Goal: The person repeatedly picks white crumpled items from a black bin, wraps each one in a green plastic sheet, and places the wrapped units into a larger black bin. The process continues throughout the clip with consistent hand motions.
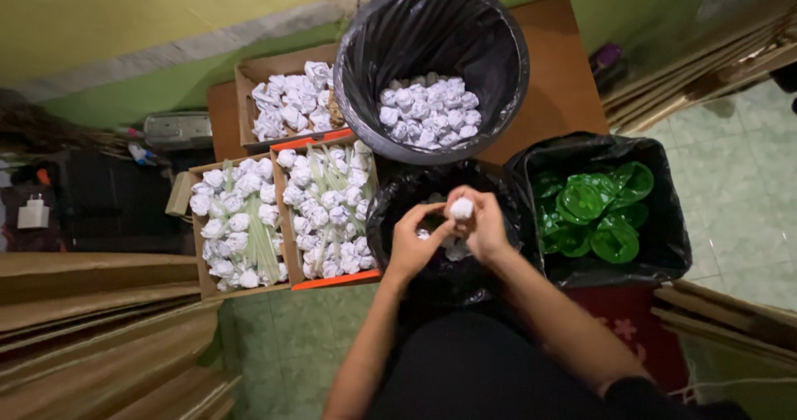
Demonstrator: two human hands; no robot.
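At the far left, flat brown cardboard sheets lie stacked in a slanting pile, their long edges crowding the green tiled floor so only a narrow strip of floor stays free beside the person's legs. Next come three open cardboard boxes: a plain brown one and an orange-edged one side by side, both packed with white crumpled paper heads on pale green stems, and a third brown box behind them holding loose white paper balls. To their right a round bin lined with black plastic stands on a brown wooden tabletop, a heap of white paper balls lying in its bottom. Below it a second black-lined bag sits just in front of the person. Over that bag the left hand is curled, fingers partly closed and reaching toward the small white paper ball, which the right hand pinches at its fingertips. Farther right, a third black-lined container holds glossy green plastic pieces, too tangled to count. Pale tiled floor lies open beyond it.
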